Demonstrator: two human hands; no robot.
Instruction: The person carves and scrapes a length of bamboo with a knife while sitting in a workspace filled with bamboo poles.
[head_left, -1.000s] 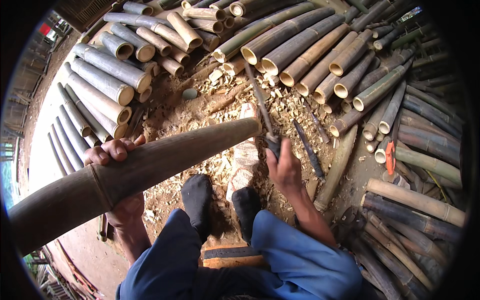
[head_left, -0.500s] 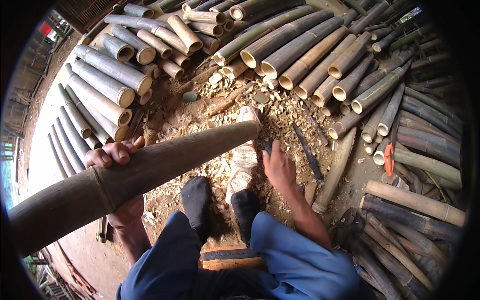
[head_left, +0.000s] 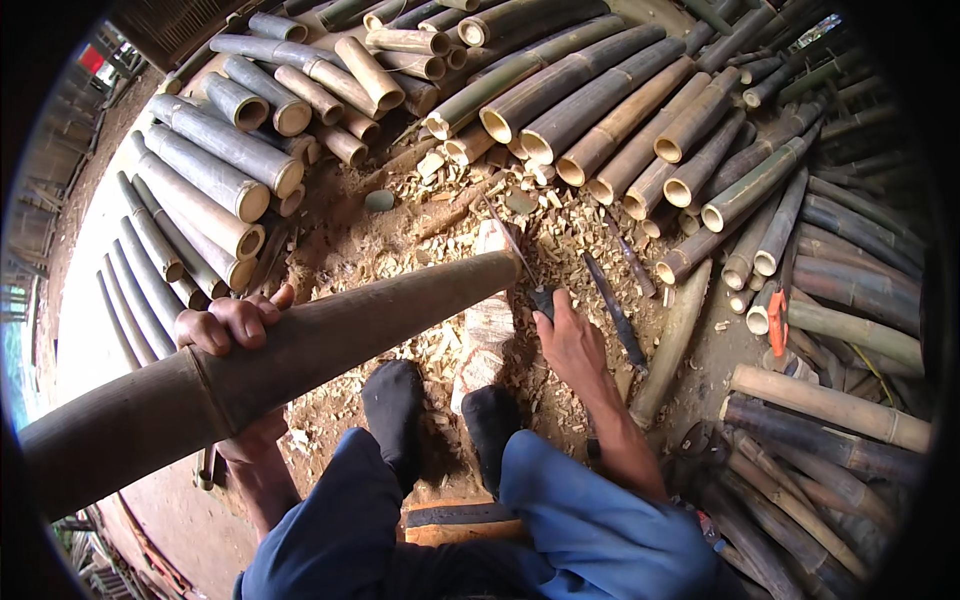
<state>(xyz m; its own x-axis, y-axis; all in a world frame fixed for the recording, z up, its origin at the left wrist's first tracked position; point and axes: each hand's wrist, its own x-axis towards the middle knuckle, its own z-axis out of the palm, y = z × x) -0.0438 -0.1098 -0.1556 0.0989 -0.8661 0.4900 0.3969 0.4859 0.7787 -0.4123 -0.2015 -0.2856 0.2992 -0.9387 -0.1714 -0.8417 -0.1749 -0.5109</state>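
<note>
A thick grey-brown bamboo pole [head_left: 350,330] slants across from the lower left, its far end over a pale log [head_left: 485,345] on the ground. Round the pole, just past its node ring, my left hand [head_left: 235,325] is closed, with fingers over the top and the wrist coming from below. In my right hand [head_left: 572,338] is the dark handle of a knife [head_left: 512,242]. Its thin blade points up and left, close beside the pole's cut end. Whether the edge touches the bamboo I cannot tell.
Cut bamboo lengths [head_left: 590,95] are stacked in an arc from far left to right. Wood chips [head_left: 420,230] cover the ground. Another dark-handled blade [head_left: 615,315] lies right of my hand, and an orange-handled tool [head_left: 778,322] farther right. My black-socked feet [head_left: 392,410] flank the log's near end.
My right hand has drawn slightly right and nearer with the knife, and more of its blade shows. The bamboo pole has shifted only a little in my left hand.
</note>
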